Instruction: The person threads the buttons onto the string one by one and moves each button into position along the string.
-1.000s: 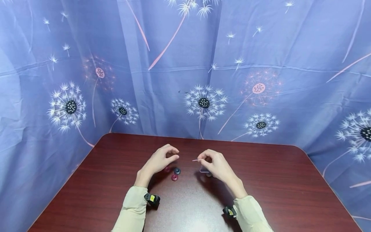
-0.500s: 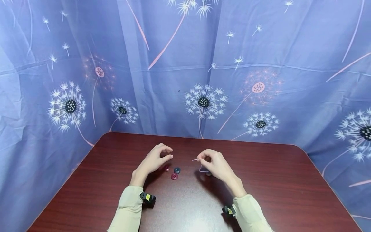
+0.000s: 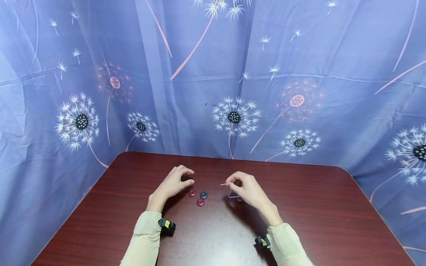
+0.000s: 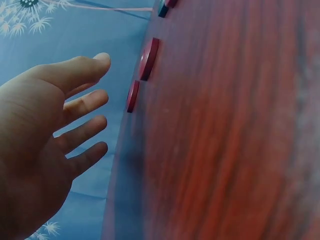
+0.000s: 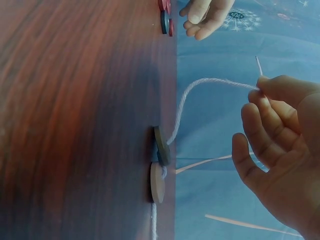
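Observation:
My right hand (image 3: pixel 249 189) pinches a white string (image 5: pixel 197 83) near its end, between thumb and fingertip; a short tip sticks out past them. From there the string droops in a curve to a dark disc (image 5: pixel 161 146) and a pale disc (image 5: pixel 157 183) on the table, threaded on it. My left hand (image 3: pixel 171 184) hovers with fingers spread and slightly bent, holding nothing. Near it lie a red disc (image 3: pixel 191 193), a dark blue disc (image 3: pixel 203 195) and another red disc (image 3: pixel 200 202). In the left wrist view two red discs show beyond the fingertips.
The red-brown table (image 3: pixel 316 207) reaches out to both sides of the hands. A blue curtain (image 3: pixel 186 111) with dandelion prints stands along its back and left edges. Black wrist cameras sit on both cuffs.
My left hand has moved left, away from the right hand, uncovering more of the left red disc. My right hand stays almost still with the string.

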`<action>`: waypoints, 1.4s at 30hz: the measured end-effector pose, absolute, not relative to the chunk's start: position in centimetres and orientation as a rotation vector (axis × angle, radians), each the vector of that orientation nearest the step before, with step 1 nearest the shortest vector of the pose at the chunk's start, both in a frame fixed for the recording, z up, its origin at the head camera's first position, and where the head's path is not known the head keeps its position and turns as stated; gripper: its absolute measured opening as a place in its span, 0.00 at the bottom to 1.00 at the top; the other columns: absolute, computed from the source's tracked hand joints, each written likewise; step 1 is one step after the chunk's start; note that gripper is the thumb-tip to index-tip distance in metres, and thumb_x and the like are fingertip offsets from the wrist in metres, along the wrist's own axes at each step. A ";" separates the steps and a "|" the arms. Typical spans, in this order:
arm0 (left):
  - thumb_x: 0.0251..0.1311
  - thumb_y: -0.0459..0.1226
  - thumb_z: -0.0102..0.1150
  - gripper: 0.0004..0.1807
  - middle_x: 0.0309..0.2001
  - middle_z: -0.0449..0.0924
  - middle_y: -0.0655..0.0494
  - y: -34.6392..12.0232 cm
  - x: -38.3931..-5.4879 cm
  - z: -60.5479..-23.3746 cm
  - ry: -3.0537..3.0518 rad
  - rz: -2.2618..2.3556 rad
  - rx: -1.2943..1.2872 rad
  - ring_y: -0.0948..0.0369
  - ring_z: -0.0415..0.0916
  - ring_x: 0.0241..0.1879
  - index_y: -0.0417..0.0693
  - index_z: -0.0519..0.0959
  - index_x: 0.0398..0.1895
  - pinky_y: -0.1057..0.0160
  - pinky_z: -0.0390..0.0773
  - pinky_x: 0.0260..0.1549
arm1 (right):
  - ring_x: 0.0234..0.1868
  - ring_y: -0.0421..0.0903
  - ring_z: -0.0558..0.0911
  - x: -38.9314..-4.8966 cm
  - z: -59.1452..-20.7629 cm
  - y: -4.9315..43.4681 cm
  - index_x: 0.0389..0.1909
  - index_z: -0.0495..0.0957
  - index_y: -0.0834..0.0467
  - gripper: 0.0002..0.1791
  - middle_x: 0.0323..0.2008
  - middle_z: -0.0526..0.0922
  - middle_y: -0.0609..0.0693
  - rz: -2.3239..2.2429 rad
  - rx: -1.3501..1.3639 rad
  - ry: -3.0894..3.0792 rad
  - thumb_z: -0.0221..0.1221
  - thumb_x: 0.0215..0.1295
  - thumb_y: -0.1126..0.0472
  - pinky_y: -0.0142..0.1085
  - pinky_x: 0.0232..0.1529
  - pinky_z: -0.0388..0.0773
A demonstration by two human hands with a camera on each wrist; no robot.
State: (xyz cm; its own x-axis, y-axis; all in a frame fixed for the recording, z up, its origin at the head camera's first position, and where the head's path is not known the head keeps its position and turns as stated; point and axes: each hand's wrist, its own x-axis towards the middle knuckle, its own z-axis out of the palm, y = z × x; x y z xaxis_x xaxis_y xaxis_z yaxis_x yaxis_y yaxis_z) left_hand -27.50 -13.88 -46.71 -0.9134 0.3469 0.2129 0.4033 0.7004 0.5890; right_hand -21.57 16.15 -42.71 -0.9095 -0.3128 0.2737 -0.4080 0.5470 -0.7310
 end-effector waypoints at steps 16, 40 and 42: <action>0.57 0.43 0.69 0.19 0.52 0.78 0.50 -14.8 -28.7 -47.3 -2.924 -0.897 -0.670 0.50 0.69 0.57 0.46 0.84 0.51 0.49 0.70 0.60 | 0.21 0.43 0.79 -21.7 -42.9 16.1 0.37 0.83 0.56 0.03 0.27 0.82 0.46 1.328 0.643 -2.670 0.63 0.67 0.60 0.34 0.16 0.77; 0.52 0.43 0.72 0.10 0.39 0.80 0.61 -14.4 -29.4 -47.0 -2.953 -0.784 -0.609 0.58 0.72 0.46 0.54 0.88 0.38 0.55 0.72 0.51 | 0.22 0.44 0.79 -21.7 -42.9 16.2 0.37 0.83 0.54 0.03 0.30 0.83 0.50 1.311 0.676 -2.685 0.63 0.66 0.60 0.34 0.16 0.77; 0.53 0.43 0.71 0.10 0.38 0.81 0.62 -14.3 -29.4 -46.9 -2.932 -0.823 -0.607 0.59 0.74 0.45 0.53 0.87 0.38 0.57 0.74 0.50 | 0.22 0.46 0.80 -21.6 -42.9 16.2 0.37 0.83 0.54 0.02 0.30 0.83 0.49 1.322 0.675 -2.685 0.63 0.66 0.60 0.34 0.16 0.77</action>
